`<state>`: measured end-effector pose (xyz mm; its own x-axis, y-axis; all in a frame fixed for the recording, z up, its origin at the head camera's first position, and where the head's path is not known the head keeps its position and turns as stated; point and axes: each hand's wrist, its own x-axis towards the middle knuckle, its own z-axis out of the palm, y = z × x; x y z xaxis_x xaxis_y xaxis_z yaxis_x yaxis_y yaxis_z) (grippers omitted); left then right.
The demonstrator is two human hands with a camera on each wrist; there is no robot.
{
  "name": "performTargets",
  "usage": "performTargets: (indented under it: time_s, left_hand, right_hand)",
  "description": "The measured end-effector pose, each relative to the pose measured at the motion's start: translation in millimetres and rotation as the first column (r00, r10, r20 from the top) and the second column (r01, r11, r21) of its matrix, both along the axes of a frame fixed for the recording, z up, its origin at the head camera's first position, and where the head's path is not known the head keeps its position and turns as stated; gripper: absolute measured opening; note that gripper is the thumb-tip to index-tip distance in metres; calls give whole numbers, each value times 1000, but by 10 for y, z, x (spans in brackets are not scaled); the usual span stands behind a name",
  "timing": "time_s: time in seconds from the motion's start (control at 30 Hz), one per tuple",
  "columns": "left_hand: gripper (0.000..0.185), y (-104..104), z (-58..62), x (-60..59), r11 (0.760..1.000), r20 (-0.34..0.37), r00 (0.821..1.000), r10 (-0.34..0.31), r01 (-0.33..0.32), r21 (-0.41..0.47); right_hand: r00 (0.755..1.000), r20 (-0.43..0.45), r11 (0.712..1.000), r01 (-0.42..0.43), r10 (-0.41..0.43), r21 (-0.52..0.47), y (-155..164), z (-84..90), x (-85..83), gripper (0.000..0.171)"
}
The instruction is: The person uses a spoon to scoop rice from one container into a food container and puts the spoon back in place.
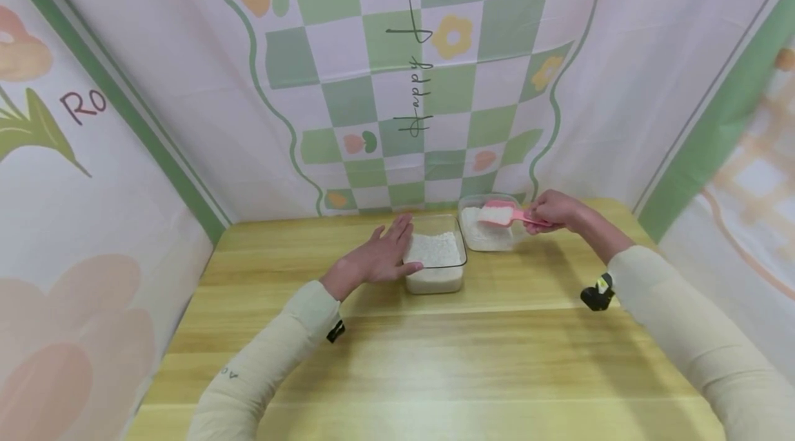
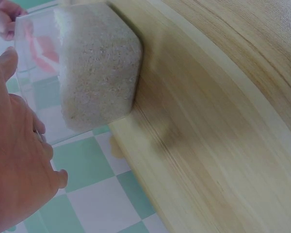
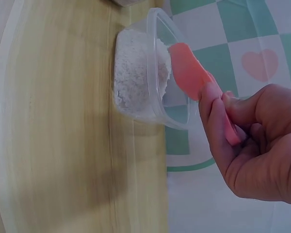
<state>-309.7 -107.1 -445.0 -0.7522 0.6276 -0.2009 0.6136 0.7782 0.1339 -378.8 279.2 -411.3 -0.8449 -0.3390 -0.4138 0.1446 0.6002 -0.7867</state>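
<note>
A glass container [image 1: 435, 280] holding white rice [image 2: 99, 68] stands near the table's back edge. My left hand [image 1: 386, 255] rests on its left side at the rim, fingers mostly straight and thumb along the near rim. To its right is a clear plastic tub [image 1: 497, 245], also part filled with rice [image 3: 136, 73]. My right hand [image 1: 553, 212] grips the handle of a pink scoop [image 3: 188, 73], which is over the tub's opening. Rice lies in the scoop's bowl, as the head view shows.
Both containers stand on a wooden table [image 1: 472, 358] close to a hanging checkered cloth [image 1: 397, 89] behind them. Printed cloth also covers the left side [image 1: 93, 255] and the right side [image 1: 720, 172].
</note>
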Motion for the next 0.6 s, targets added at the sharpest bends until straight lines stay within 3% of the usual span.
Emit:
performTargets:
  time_s: [0.2,0.43,0.6]
  left_hand:
    - [92,-4,4,-5,1000,4,1000,-2,2,6]
    - [92,-3,25,6,1000,9,1000,-3,3,9]
    - [92,-2,20,5,1000,10,1000,2,-2,3]
  right_hand:
    - [996,-79,993,-37,46,112,-9,3,2,25]
    - [994,-83,988,-59,72,145,-16,33,22,26]
    - [983,-136,975,-92,121,203,-22,58,40,26]
